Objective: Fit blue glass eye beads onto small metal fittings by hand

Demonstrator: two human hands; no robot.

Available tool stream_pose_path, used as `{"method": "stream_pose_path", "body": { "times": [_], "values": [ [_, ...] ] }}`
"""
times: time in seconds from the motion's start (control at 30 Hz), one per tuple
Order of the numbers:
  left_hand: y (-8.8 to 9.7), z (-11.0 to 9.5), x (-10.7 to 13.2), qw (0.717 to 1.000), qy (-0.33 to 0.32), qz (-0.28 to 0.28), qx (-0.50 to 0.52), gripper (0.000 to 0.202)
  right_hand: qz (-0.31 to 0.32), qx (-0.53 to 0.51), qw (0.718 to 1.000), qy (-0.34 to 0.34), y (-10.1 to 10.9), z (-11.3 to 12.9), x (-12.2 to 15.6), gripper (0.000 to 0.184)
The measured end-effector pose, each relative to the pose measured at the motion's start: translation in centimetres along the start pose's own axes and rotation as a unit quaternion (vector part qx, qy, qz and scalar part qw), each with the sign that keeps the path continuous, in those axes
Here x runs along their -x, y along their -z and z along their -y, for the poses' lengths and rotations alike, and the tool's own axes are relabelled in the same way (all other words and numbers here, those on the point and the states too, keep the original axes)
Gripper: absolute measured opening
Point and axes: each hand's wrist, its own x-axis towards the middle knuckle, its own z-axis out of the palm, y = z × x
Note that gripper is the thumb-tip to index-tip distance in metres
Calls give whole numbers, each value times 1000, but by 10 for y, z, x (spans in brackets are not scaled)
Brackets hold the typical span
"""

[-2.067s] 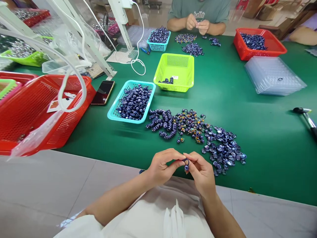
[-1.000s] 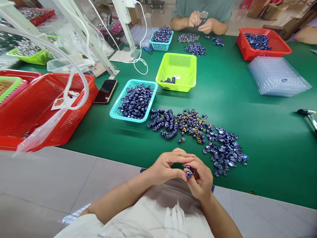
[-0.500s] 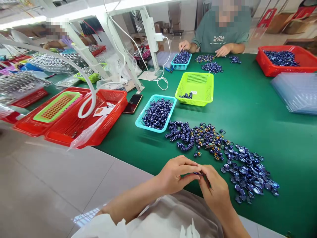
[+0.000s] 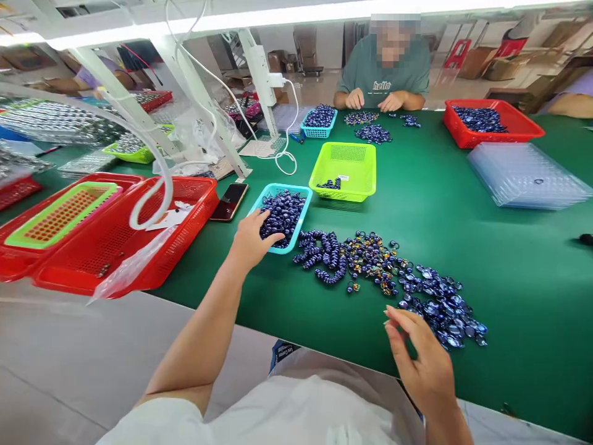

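Observation:
My left hand [image 4: 251, 240] reaches over the near left rim of a light blue basket [image 4: 300, 224] full of small dark blue shiny pieces [image 4: 286, 213]. Its thumb and fingers are spread, with the fingertips at the pieces. Low over the green table, my right hand [image 4: 419, 346] has thumb and forefinger a little apart, and nothing shows between them. Beside it lies a heap of flat glossy blue pieces [image 4: 447, 306]. Further left are a pile of small rings with coloured bits [image 4: 373, 259] and curved rows of stacked dark blue pieces [image 4: 330, 250].
A lime green basket [image 4: 368, 170] holds a few dark pieces. Left are a phone [image 4: 230, 202] and red baskets [image 4: 194, 225]. Clear plastic trays [image 4: 519, 173] and a red basin [image 4: 532, 130] stand right. Across the table [image 4: 417, 191] sits a person [image 4: 384, 71] with both hands over small pieces.
My hands have parted from where they met around a small dark piece. The left has gone forward and left to the light blue basket; the right has stayed near the flat pieces.

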Motion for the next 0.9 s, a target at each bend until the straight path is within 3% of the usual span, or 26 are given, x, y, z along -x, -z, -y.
{"method": "stream_pose_path", "body": {
  "times": [0.13, 0.2, 0.3, 0.4, 0.5, 0.6, 0.7, 0.83, 0.9],
  "values": [
    [-14, 13, -3, 998, -45, 19, -34, 70, -119, 115, 978, -124, 39, -24, 15, 21],
    [-20, 18, -4, 996, -68, 32, -37, 69, -126, 156, 970, -137, 56, -35, 24, 25],
    [-24, 21, -4, 996, -86, 12, -14, 73, -53, 220, 970, -89, 63, -45, 34, 47],
    [-26, 9, 4, 994, -87, -63, 26, 70, 33, 289, 956, -45, 52, -50, 37, 67],
    [-26, -16, 20, 982, -111, -146, 54, 60, 84, 334, 939, -14, 39, -54, 33, 72],
    [-26, -45, 42, 964, -187, -171, 83, 50, 95, 365, 926, -12, 37, -62, 23, 68],
    [-26, -70, 67, 949, -254, -132, 130, 42, 80, 393, 915, -28, 42, -71, 12, 62],
    [-36, -92, 98, 929, -314, -10, 194, 32, 39, 400, 916, -17, 39, -68, 0, 53],
    [-45, -100, 110, 917, -347, 39, 192, 27, 47, 380, 924, 11, 31, -59, -6, 46]
  ]
}}
